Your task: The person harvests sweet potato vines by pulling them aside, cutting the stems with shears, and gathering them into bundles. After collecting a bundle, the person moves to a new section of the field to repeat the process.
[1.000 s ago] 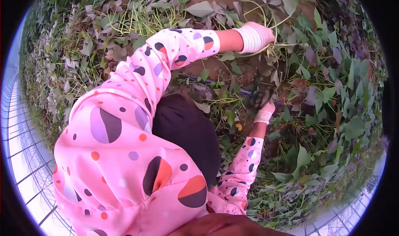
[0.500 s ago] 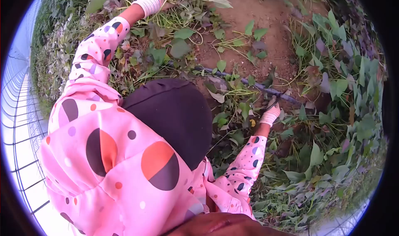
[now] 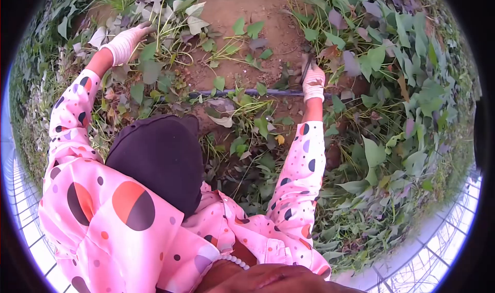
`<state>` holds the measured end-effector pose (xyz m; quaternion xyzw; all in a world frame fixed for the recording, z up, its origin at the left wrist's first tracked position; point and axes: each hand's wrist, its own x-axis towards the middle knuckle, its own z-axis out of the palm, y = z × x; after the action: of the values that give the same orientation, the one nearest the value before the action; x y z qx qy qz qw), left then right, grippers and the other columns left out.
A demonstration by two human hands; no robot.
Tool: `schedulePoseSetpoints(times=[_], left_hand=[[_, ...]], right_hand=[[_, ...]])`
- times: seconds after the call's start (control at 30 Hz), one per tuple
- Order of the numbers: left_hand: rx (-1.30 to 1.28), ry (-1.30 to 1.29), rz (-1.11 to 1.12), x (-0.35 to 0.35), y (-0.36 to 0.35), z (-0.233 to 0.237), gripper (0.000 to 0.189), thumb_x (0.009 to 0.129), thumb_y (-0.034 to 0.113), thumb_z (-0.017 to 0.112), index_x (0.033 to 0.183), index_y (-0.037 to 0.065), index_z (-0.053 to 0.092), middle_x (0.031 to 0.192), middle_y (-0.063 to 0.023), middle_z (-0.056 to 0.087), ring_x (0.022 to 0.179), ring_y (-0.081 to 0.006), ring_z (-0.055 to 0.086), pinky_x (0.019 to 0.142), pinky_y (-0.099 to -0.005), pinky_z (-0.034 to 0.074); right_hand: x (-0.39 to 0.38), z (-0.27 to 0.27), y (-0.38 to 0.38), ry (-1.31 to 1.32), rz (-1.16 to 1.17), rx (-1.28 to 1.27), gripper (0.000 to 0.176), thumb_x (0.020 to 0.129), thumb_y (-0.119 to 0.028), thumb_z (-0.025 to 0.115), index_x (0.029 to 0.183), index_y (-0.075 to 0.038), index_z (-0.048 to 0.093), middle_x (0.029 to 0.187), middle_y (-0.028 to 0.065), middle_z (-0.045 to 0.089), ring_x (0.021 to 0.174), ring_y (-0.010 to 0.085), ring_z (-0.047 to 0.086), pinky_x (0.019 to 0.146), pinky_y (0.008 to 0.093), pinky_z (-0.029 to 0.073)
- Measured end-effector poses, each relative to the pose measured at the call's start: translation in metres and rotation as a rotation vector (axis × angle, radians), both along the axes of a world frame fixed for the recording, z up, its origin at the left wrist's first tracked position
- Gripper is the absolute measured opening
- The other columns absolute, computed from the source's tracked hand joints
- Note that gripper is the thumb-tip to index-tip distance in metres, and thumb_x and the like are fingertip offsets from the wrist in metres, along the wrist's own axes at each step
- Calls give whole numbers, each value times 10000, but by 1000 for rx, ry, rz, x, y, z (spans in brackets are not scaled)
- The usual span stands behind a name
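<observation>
My left hand [image 3: 126, 44], in a pale pink glove, reaches to the upper left. Its fingers close around a bunch of leafy vines [image 3: 164, 32] that look like sweet potato; the grip itself is partly hidden by leaves. On the right, my right hand [image 3: 313, 81] wears a similar glove and is closed on a narrow dark tool [image 3: 307, 66], whose kind I cannot make out. This hand is just beyond the dark hose [image 3: 247, 92], beside the leaves on the right. Loose soil shows between the two hands.
Brown soil [image 3: 227, 9] runs up the middle, with a small vine [image 3: 252, 30] lying across it. Dense foliage [image 3: 412, 97] fills the right side. A dark cloth-covered rounded shape [image 3: 154, 159], apparently my bent knee, is close in front. A pale gridded structure [image 3: 443, 241] curves along the lower edge.
The view has turned and shifted. My left hand has come lower relative to the frame, still at the vines; my right hand has moved from the hose to beyond it with the dark tool.
</observation>
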<state>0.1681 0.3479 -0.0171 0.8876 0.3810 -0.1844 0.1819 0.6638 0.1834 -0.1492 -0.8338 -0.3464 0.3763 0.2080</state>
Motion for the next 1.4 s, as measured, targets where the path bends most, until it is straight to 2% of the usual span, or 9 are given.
schedulePoseSetpoints(times=[0.2,0.4,0.6,0.67,0.73,0.83,0.97,1.3,1.4], left_hand=[[46,761,132,52,-9,55,853,642,258,796,1393,148,406,1322,-146,502,1158,-324,548,968,-437,439],[317,409,-206,136,29,63,134,770,116,640,896,88,675,891,-106,650,896,-310,622,809,-420,484],[-165,-621,-513,326,12,-54,241,786,132,612,1023,90,631,1045,-99,639,999,-326,598,845,-424,490],[141,-783,-746,387,-2,-77,344,763,117,619,1104,82,594,1167,-111,601,1104,-329,558,930,-433,462],[555,-652,-740,424,-8,-95,417,740,117,639,1143,45,563,1204,-148,575,1150,-327,534,967,-425,443],[31,192,-650,441,-4,-121,380,764,138,640,1114,-5,598,1050,-190,645,1018,-308,629,870,-405,498],[-65,-208,-301,427,8,-126,458,758,79,575,1214,44,561,1104,-172,624,1019,-345,609,871,-425,498],[-32,-834,-422,446,-58,-196,736,682,149,637,1364,28,389,1411,-255,363,1344,-383,320,1134,-464,238],[-221,-862,-359,431,-42,-172,658,699,68,601,1336,46,440,1417,-209,392,1303,-360,396,1099,-436,323]], right_hand=[[54,-25,-29,638,-669,351,650,864,-673,483,959,-44,615,631,3,550,429,101,448,373,235,314],[51,-30,-40,700,-634,381,632,892,-640,472,1005,-28,583,648,35,586,450,111,465,392,241,320],[53,-33,-45,764,-597,406,712,863,-688,466,1038,-5,563,728,83,619,482,134,500,405,255,351],[52,-29,-49,787,-576,423,682,878,-655,478,1060,-4,562,769,86,640,523,143,544,428,253,391],[56,-30,-51,807,-561,435,653,892,-623,489,1082,-2,561,810,89,661,564,151,588,452,251,431],[65,-35,-52,939,-526,403,629,922,-578,472,1126,13,545,916,136,671,625,200,634,492,288,482],[61,-32,-53,965,-540,380,624,933,-555,465,1137,30,539,947,173,669,642,229,652,508,302,498],[-6,63,11,652,-380,342,478,965,-454,494,935,8,615,720,91,646,537,104,553,505,216,418],[56,56,21,-300,61,-16,538,948,-484,487,910,28,648,716,135,644,572,200,592,567,326,459]])
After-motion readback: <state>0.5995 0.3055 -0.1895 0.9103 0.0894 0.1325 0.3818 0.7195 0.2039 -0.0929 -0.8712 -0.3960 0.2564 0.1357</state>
